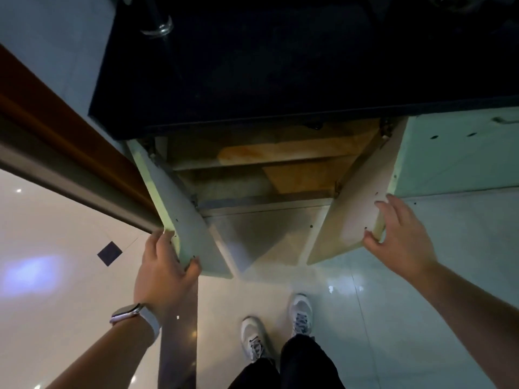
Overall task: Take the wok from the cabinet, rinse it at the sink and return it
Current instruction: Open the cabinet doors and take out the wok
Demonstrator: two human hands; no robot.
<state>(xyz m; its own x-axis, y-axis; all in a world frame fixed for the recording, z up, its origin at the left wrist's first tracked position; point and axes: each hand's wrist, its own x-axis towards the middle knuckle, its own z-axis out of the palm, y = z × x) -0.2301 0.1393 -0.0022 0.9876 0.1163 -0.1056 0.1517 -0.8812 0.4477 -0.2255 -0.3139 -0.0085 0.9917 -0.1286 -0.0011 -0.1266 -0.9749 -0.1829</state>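
Observation:
Below the dark countertop (252,80) the cabinet (252,175) stands with both doors swung out toward me. My left hand (163,268) grips the free edge of the left door (193,237), thumb on its inner face. My right hand (398,234) holds the outer edge of the right door (348,220), fingers behind it and thumb on the front. Inside I see bare wooden shelves and a dim floor panel. No wok shows in the part of the cabinet that I can see.
A clear glass (157,26) stands on the countertop at the upper left. A brown door frame (56,130) runs along the left. A pale green cabinet front (463,153) continues to the right. My feet in white shoes (280,327) stand on the glossy tile floor.

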